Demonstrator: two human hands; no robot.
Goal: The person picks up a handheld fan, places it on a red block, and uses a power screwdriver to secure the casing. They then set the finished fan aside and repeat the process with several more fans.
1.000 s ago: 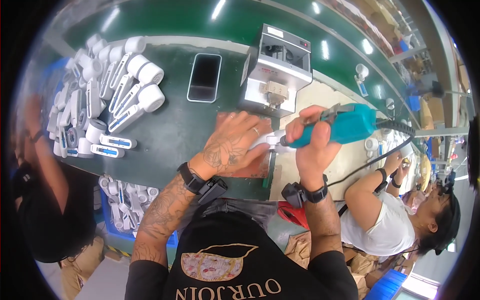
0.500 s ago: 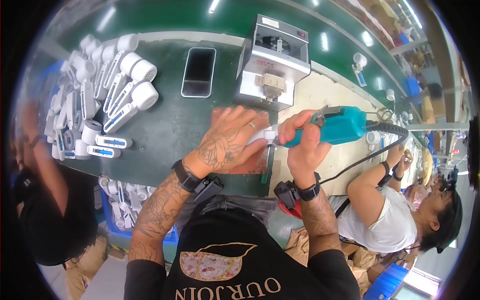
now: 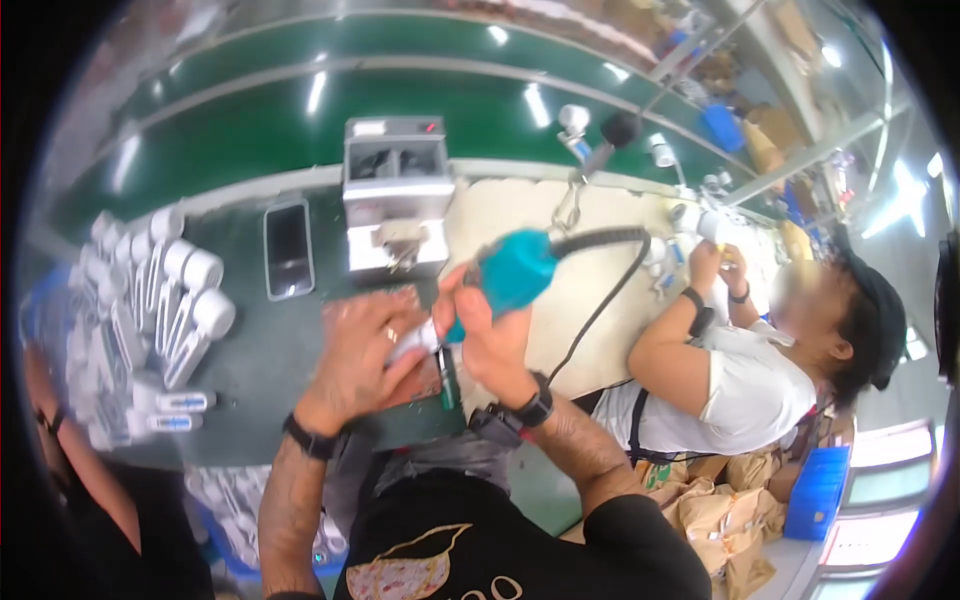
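Note:
My right hand (image 3: 490, 340) is wrapped round a teal power screwdriver (image 3: 515, 272), whose tip points left. A black coiled cord runs from its rear. The tool's tip meets a white plastic piece (image 3: 412, 343) that my left hand (image 3: 360, 350) grips over a reddish board (image 3: 428, 378). My fingers cover most of this piece, so its full shape is hidden. To the left lies a pile of white handheld devices (image 3: 190, 265) with round heads and blue-striped handles.
A grey machine (image 3: 398, 195) stands beyond my hands, with a phone (image 3: 289, 250) left of it. A blue crate (image 3: 240, 565) of white devices is below the table. Co-workers sit at right and left. A metal hook (image 3: 568, 205) hangs at the far side.
The view has turned, so the table and my hands appear further left and lower. The screwdriver now tilts more upward to the right. Both hands keep their hold.

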